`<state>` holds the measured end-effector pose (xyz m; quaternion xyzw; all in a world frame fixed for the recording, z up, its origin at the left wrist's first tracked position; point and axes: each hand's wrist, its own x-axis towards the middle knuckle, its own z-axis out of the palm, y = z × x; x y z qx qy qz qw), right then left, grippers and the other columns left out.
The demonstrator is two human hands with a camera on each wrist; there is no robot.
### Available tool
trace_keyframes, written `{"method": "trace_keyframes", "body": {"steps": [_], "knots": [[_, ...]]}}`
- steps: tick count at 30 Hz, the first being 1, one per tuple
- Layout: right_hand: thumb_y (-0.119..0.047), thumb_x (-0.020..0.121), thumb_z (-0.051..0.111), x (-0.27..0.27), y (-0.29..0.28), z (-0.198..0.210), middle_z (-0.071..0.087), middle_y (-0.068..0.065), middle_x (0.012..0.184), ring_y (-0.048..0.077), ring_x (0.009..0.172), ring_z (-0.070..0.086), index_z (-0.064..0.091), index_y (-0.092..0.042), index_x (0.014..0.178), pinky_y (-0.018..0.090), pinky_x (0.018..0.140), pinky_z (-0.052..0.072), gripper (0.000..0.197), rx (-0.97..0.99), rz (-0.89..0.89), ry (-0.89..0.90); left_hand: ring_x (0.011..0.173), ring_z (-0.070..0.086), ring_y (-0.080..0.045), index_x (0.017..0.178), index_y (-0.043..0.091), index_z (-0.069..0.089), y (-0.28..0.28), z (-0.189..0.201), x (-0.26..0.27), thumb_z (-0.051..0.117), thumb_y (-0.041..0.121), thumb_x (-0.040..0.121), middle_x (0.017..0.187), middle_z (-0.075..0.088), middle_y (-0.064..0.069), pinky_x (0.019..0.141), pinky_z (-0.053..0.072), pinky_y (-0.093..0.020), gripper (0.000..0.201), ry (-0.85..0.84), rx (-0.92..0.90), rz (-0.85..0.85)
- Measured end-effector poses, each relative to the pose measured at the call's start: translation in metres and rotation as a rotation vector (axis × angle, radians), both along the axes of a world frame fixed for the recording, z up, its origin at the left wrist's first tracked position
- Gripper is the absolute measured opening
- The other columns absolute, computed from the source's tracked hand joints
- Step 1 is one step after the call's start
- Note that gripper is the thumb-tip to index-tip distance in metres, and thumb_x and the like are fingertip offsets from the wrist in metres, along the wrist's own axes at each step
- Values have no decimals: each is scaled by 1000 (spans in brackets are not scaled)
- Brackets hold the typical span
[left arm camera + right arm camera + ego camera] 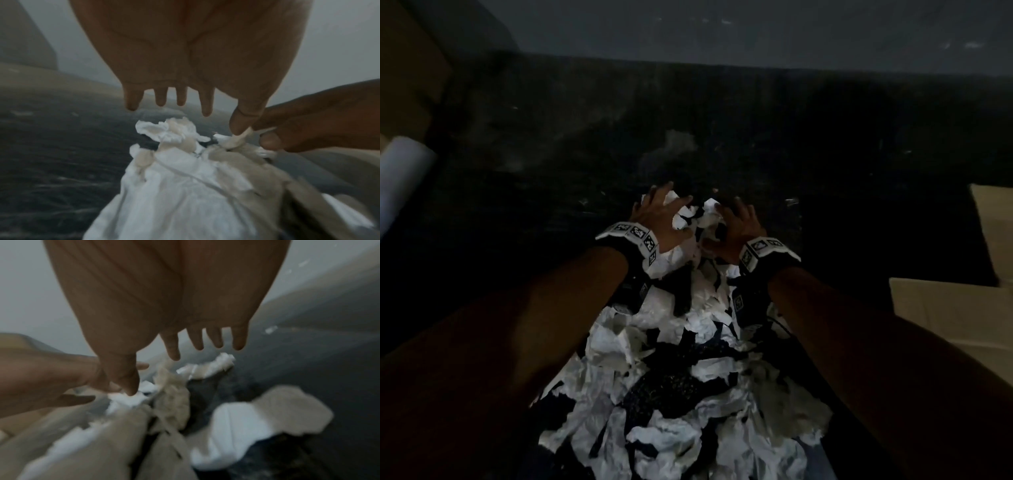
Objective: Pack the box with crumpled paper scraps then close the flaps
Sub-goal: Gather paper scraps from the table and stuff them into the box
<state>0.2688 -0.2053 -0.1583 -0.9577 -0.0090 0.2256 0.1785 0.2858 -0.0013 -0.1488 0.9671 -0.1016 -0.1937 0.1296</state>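
A long heap of crumpled white paper scraps [688, 359] lies on the dark floor, running from my body outward. Both hands hover over its far end, palms down and fingers spread. My left hand [661, 212] is over the left side of the end clump, its thumb tip touching a scrap [236, 139]. My right hand [736, 222] is close beside it, thumb resting on the white paper [127, 399]. Neither hand grips anything. In the left wrist view the clump [174, 186] sits just below the fingertips [206, 112]. An open cardboard box [945, 308] stands at the right.
A white paper roll [400, 171] lies at the far left, with brown cardboard [407, 68] behind it. A pale wall runs along the back. Small scraps [271, 329] dot the dark floor [722, 120] beyond the hands.
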Motion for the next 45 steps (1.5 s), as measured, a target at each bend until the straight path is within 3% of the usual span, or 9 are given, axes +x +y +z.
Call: {"method": "trace_keyframes", "body": {"steps": [7,13,18,22,26,29,38,42,45], "knots": [[-60,84,43,-44,22,-14,6,-3,161,30,149,-1,15,-35,151,54,118,14,77,51,150,77,142,36,-29,146,20,47,-1,10,-44,58,27,98,157,33,-7,114,35,-43,50,99,-215,-31],[-38,91,46,-134,37,-4,46,3,145,22,139,34,46,-20,140,42,121,9,52,146,294,-88,110,63,-23,120,15,69,4,24,-136,35,67,81,119,68,-7,95,50,-40,74,120,-370,-174],[-39,81,60,-177,24,29,51,5,136,25,130,41,54,-22,130,43,113,29,52,211,170,-250,115,55,-23,121,13,69,24,19,-171,60,43,81,128,60,-17,91,53,-45,51,-324,-427,-147],[-58,72,58,-183,-4,35,38,8,143,31,133,36,46,-30,133,46,107,37,69,71,-164,-345,146,25,-35,143,53,32,53,17,-177,30,92,69,160,25,1,112,28,-65,84,-75,-73,179],[-69,65,56,-181,-35,18,9,9,161,33,146,16,18,-32,150,52,114,26,100,127,-511,-36,153,8,-33,153,51,12,54,18,-184,30,101,64,168,8,0,120,16,-61,103,217,-38,303],[-77,70,43,-187,-25,6,9,6,161,29,147,13,6,-38,150,45,118,16,96,113,-359,108,153,11,-27,158,38,18,33,28,-199,45,77,86,167,13,-4,124,13,-49,86,263,-95,200],[-61,79,60,-237,11,53,10,6,161,31,146,14,17,-38,150,53,113,27,85,171,-105,-159,149,23,-32,150,51,27,38,52,-252,40,91,71,163,20,-1,117,28,-57,90,-62,-267,215],[-73,64,64,-285,1,71,2,3,161,29,148,6,11,-44,148,56,112,28,104,199,-47,-188,148,27,-30,150,51,27,61,58,-315,47,90,74,160,23,-4,113,37,-56,87,-187,-398,179],[-85,46,65,-332,-9,76,-15,0,160,32,147,-11,-4,-51,146,64,113,18,126,77,15,-73,153,8,-28,154,50,19,68,62,-380,64,87,60,166,5,2,116,30,-62,110,-98,-310,161]]}}
